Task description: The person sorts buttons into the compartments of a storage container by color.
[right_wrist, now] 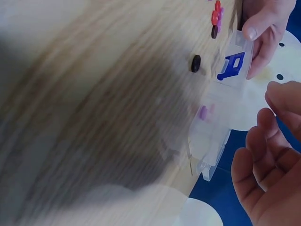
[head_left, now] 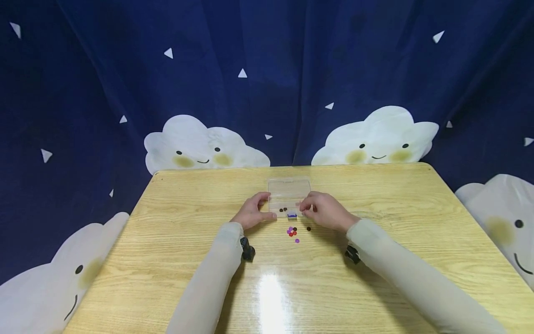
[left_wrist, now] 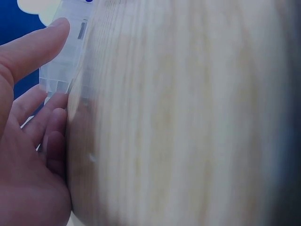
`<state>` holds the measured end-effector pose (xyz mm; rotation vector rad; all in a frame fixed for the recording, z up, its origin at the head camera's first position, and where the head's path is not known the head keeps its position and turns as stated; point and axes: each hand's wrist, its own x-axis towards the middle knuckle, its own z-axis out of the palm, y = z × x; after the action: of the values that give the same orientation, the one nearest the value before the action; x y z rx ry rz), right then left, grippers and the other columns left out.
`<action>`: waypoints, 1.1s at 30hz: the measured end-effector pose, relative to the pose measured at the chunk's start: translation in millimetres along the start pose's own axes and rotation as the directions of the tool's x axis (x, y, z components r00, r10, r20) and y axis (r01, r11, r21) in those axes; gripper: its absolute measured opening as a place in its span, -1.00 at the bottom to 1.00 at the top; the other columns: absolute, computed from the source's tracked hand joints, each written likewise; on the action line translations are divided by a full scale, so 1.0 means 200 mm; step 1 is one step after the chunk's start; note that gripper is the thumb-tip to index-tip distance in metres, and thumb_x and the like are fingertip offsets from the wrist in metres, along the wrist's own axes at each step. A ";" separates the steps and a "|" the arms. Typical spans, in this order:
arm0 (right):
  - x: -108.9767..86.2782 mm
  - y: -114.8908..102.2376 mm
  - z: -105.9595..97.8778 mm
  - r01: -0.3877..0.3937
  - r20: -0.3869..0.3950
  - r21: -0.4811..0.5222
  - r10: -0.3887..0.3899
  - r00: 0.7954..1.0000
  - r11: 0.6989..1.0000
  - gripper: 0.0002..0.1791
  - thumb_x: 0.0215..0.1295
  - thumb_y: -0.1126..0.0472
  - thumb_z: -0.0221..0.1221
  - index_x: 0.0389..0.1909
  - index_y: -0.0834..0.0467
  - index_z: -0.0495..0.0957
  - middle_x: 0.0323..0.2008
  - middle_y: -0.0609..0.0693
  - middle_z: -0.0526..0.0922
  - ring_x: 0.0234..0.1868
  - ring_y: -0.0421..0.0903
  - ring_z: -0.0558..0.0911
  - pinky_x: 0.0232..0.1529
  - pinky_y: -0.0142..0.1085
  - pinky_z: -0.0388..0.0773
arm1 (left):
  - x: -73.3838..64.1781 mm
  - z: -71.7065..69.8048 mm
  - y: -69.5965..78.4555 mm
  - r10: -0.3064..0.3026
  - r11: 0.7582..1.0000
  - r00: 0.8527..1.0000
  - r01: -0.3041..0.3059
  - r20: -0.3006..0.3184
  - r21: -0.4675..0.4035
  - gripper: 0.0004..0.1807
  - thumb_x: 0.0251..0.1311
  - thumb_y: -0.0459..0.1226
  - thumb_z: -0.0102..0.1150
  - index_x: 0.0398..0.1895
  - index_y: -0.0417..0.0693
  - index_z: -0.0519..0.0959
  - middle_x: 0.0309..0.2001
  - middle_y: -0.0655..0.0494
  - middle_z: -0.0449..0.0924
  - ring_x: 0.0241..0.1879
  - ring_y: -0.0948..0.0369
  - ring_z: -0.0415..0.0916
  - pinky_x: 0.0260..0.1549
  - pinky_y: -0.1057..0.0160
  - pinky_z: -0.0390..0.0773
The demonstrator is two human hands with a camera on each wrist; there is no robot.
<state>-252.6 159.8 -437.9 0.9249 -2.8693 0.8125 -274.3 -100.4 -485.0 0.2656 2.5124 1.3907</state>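
A clear plastic box (head_left: 289, 188) stands with its lid raised at the back, a blue mark (right_wrist: 232, 66) on its front. My left hand (head_left: 253, 212) holds the box's left end, thumb at the front corner and fingers along the side. My right hand (head_left: 322, 209) hovers at the box's right end, fingers bent loosely; in the right wrist view nothing shows between thumb and fingertips. Two dark discs (head_left: 283, 209) lie inside the box, and a purple disc (right_wrist: 203, 112) shows through its wall near my right fingers.
In front of the box, several small red, purple and dark discs (head_left: 291, 233) cluster on the wooden table (head_left: 187, 260). A black disc (head_left: 308, 228) lies to their right, a purple disc (head_left: 297, 240) nearer me. Behind the table hangs a dark blue curtain (head_left: 267, 93) with clouds.
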 end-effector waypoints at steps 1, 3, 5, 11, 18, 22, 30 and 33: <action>-0.01 0.00 0.00 0.007 0.001 -0.004 -0.007 1.000 1.000 -0.89 0.28 0.29 0.24 -0.28 0.12 0.74 -0.28 -0.06 0.67 -0.37 -0.22 0.51 -0.26 -0.32 0.53 | 0.00 0.00 0.00 0.000 1.000 1.000 0.000 0.002 -0.001 -0.14 0.10 -0.17 0.45 0.48 0.09 0.27 0.41 0.04 0.34 0.36 0.02 0.30 0.39 0.00 0.32; -0.03 0.01 0.00 0.015 -0.002 -0.002 -0.015 1.000 1.000 -0.88 0.27 0.31 0.23 -0.29 0.13 0.74 -0.30 -0.06 0.67 -0.38 -0.22 0.50 -0.27 -0.32 0.52 | 0.00 0.00 0.00 0.002 1.000 1.000 -0.002 0.004 -0.005 -0.14 0.10 -0.17 0.45 0.48 0.09 0.26 0.42 0.04 0.34 0.37 0.02 0.29 0.39 -0.01 0.32; -0.04 0.02 0.00 0.010 -0.004 0.004 -0.010 1.000 1.000 -0.88 0.27 0.32 0.24 -0.27 0.14 0.75 -0.30 -0.07 0.67 -0.36 -0.22 0.52 -0.25 -0.32 0.54 | 0.00 0.00 0.00 0.002 1.000 1.000 -0.002 0.007 -0.009 -0.14 0.10 -0.17 0.45 0.48 0.09 0.26 0.42 0.04 0.33 0.38 0.01 0.28 0.39 -0.01 0.32; -0.08 0.03 0.02 -0.005 0.012 0.007 0.005 1.000 1.000 -0.87 0.27 0.32 0.24 -0.28 0.10 0.75 -0.27 -0.10 0.69 -0.27 -0.23 0.58 -0.19 -0.30 0.59 | 0.00 0.00 0.01 -0.004 1.000 1.000 0.004 0.010 0.001 -0.13 0.10 -0.17 0.46 0.49 0.09 0.26 0.41 0.04 0.33 0.37 0.02 0.29 0.39 0.01 0.32; -0.11 0.00 0.05 0.017 0.023 0.020 -0.017 1.000 1.000 -0.90 0.25 0.32 0.27 -0.31 0.09 0.74 -0.32 -0.11 0.66 -0.33 -0.26 0.53 -0.22 -0.33 0.56 | 0.01 0.01 0.00 -0.003 1.000 1.000 0.003 -0.005 0.009 -0.14 0.09 -0.18 0.46 0.47 0.09 0.27 0.39 0.03 0.36 0.33 0.02 0.31 0.39 0.02 0.32; -0.12 -0.02 0.06 0.034 0.030 0.002 -0.034 0.999 0.999 -0.90 0.24 0.31 0.28 -0.31 0.08 0.73 -0.33 -0.12 0.64 -0.35 -0.27 0.50 -0.24 -0.34 0.54 | 0.01 0.01 0.00 0.002 1.000 1.000 -0.002 0.000 0.012 -0.14 0.10 -0.18 0.45 0.48 0.09 0.26 0.39 0.04 0.35 0.34 0.03 0.30 0.39 0.02 0.33; -0.12 -0.03 0.07 0.085 0.035 -0.020 -0.085 0.996 0.996 -0.90 0.24 0.32 0.27 -0.30 0.09 0.73 -0.32 -0.12 0.64 -0.39 -0.29 0.46 -0.26 -0.37 0.53 | 0.00 0.01 0.00 0.003 1.000 1.000 -0.003 -0.005 0.005 -0.14 0.10 -0.17 0.46 0.48 0.09 0.27 0.39 0.04 0.36 0.35 0.02 0.31 0.38 0.01 0.33; -0.12 -0.03 0.07 0.088 0.043 -0.024 -0.087 0.995 0.996 -0.88 0.24 0.33 0.26 -0.28 0.10 0.73 -0.29 -0.11 0.66 -0.36 -0.29 0.48 -0.22 -0.36 0.55 | 0.00 0.01 0.00 0.005 1.000 1.000 -0.005 -0.007 0.005 -0.14 0.09 -0.17 0.46 0.47 0.09 0.28 0.38 0.03 0.37 0.34 0.03 0.32 0.38 0.01 0.34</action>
<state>-226.4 161.5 -451.7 1.0689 -2.8433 0.7557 -274.0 -98.7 -485.3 0.2681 2.5230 1.3904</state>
